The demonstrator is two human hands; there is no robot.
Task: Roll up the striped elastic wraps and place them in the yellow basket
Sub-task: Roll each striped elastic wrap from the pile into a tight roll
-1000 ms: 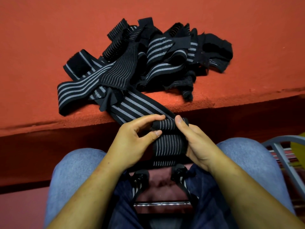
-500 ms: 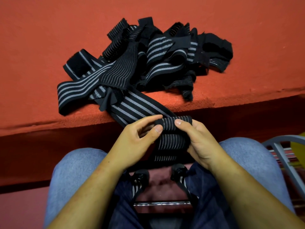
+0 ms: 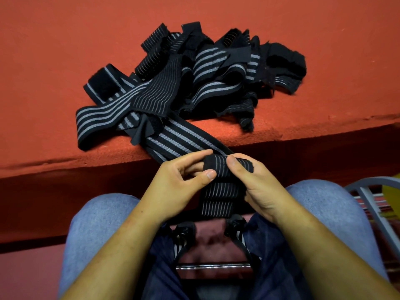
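A black elastic wrap with grey stripes (image 3: 220, 192) hangs over my lap, its top end wound into a small roll (image 3: 216, 166). My left hand (image 3: 179, 187) pinches the roll's left end between thumb and fingers. My right hand (image 3: 257, 185) grips the roll's right end, thumb on top. A wider striped band (image 3: 184, 140) runs from the roll up to a tangled pile of striped wraps (image 3: 194, 79) on the red surface (image 3: 54, 50). A sliver of yellow (image 3: 392, 185) at the right edge may be the basket.
The red surface's front edge (image 3: 281, 135) runs just beyond my hands, with a dark drop below it. My knees in blue jeans (image 3: 99, 219) frame the lap. A grey metal frame (image 3: 370, 202) stands at the right. A chrome bar (image 3: 213, 266) lies below my lap.
The roll has been turned further and grown tighter. My right thumb has moved onto the top of the roll, and the left fingers have shifted along its left end.
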